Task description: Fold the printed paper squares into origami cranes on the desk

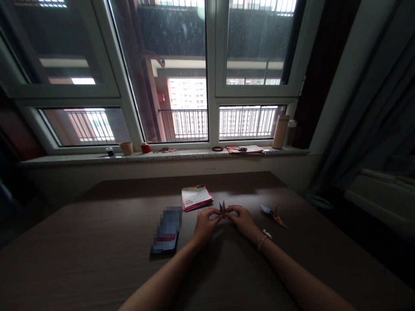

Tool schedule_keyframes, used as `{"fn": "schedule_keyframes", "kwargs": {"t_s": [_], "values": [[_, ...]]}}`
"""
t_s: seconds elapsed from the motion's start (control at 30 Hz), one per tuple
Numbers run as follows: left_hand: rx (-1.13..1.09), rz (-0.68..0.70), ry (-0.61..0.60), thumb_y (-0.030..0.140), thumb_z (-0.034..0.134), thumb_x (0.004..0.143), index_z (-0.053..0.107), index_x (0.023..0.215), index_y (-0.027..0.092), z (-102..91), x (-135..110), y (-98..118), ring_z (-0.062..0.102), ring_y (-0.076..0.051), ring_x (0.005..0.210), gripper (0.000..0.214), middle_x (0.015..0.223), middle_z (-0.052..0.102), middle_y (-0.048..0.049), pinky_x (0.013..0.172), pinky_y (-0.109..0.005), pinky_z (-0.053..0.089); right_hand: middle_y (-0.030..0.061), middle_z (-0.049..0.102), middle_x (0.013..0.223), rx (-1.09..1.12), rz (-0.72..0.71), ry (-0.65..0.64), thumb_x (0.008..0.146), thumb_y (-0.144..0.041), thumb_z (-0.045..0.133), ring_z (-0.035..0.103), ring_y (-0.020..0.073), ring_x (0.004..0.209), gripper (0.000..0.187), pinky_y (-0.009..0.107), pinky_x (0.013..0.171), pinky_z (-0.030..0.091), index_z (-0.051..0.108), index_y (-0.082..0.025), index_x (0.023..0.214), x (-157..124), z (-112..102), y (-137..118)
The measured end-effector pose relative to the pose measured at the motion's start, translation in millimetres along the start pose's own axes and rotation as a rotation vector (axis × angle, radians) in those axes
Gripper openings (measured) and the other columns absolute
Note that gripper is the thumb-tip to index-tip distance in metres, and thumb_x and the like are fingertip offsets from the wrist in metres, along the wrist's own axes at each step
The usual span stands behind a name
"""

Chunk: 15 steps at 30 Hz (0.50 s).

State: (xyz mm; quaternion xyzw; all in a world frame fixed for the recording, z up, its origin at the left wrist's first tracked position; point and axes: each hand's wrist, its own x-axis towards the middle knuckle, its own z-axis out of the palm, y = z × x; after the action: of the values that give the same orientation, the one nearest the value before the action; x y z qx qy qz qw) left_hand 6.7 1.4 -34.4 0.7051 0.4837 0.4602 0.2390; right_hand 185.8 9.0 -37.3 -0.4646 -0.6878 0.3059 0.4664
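Note:
A small dark folded paper figure (pixel 222 208) stands between my two hands over the brown table (pixel 97 242). My left hand (pixel 205 222) pinches its left side and my right hand (pixel 241 220) pinches its right side, fingers closed on the paper. A bracelet sits on my right wrist. A finished folded paper figure (pixel 274 214) with coloured print lies on the table to the right of my hands. A stack of red-edged paper sheets (pixel 196 197) lies just beyond my left hand.
A phone (pixel 167 231) lies face up left of my left hand. The windowsill (pixel 162 156) holds a tall cylinder flask (pixel 280 131), cups (pixel 127 148), a red booklet with scissors (pixel 244 149) and a ring. A grey curtain (pixel 372 108) hangs at right.

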Motion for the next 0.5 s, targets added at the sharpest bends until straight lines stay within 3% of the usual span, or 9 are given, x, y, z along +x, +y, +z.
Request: {"fn": "schedule_keyframes", "kwargs": {"t_s": [0.5], "values": [[0.072, -0.027, 0.014, 0.032, 0.063, 0.077, 0.072, 0.087, 0.025, 0.8, -3, 8, 0.063, -0.022, 0.101, 0.015, 0.097, 0.074, -0.0005, 0.096, -0.035, 0.042, 0.0054, 0.069, 0.094, -0.164, -0.092, 0.013, 0.078, -0.025, 0.061, 0.057, 0.0225, 0.101, 0.012, 0.034, 0.094, 0.041, 0.071, -0.021, 0.084, -4, 1, -12]]}}
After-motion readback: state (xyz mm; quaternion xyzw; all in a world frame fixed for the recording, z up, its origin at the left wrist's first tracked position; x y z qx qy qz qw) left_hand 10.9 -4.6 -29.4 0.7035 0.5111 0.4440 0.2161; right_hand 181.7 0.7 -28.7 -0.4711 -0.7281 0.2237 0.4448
